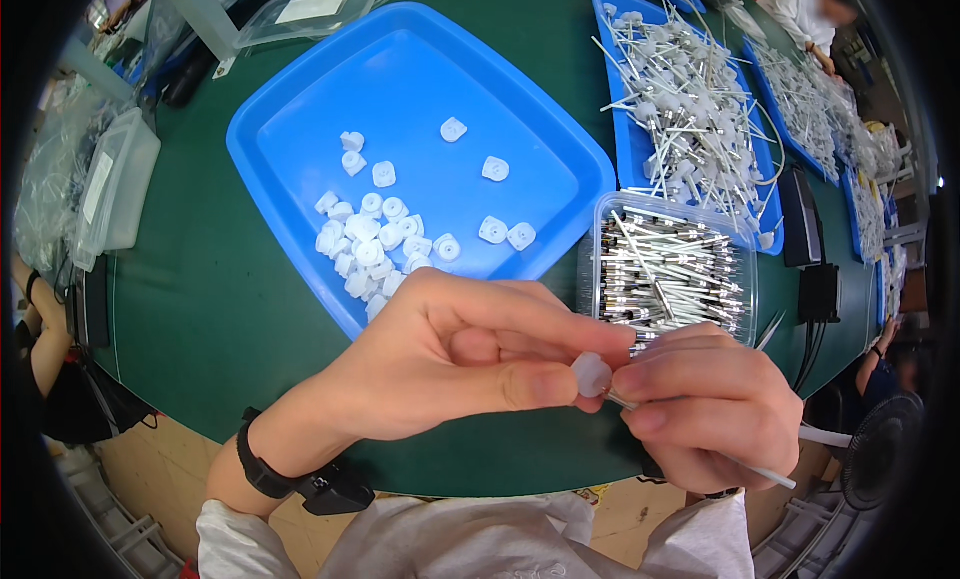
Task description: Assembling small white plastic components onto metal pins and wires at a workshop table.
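The left hand point(455, 354) is closed in a pinch, thumb and forefinger gripping a small white plastic cap point(590, 374), and the right hand point(705, 404) is closed around a thin white rod point(770, 471) whose free end trails out below the knuckles toward the lower right; the cap and the rod's near end meet just where the fingertips of both hands touch, above the near edge of the green surface point(200, 309). The likeliest trouble is misalignment: the joint is mostly hidden by the fingers, so a slight tilt of the rod could jam it against the cap's rim or bend its thin shaft instead of seating it. The cap is small and smooth, so it looks easy to squeeze out of the pinch, and since the hands hover over the edge of the surface it could drop to the floor rather than back into the blue tray point(420, 89) where the loose caps point(375, 244) lie. The clear box of rods point(670, 269) sits just beyond the right hand, so a wide swing of the trailing end or the wrist could knock it or scatter its contents. A second blue tray point(625, 149) of assembled pieces lies farther right, safely apart.
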The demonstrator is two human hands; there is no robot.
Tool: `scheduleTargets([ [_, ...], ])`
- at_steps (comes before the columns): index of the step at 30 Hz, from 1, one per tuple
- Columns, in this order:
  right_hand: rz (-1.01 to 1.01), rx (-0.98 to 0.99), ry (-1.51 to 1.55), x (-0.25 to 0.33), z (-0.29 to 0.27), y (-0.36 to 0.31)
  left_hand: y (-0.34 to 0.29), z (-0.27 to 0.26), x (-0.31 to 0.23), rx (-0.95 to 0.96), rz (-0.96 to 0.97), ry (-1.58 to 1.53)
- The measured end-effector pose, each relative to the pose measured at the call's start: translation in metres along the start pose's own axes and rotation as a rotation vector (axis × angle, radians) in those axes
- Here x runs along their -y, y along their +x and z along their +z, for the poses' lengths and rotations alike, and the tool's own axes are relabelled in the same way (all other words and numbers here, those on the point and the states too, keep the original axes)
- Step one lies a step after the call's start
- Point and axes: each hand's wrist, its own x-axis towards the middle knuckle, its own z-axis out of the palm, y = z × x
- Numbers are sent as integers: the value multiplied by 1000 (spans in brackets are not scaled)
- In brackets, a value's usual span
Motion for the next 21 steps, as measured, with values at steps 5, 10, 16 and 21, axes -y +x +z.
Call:
scheduleTargets([
  [5,-12,8,-17,-1,1,0,-2,2,-2,-8,-35,-44],
  [10,6,-12,-14,-2,1,0,-1,2,-3,-20,-29,-1],
  [16,68,-40,21,-6,1,0,0,0,-1,-26,74,104],
  [21,154,-27,35,-4,-5,2,0,1,1,7,156,129],
])
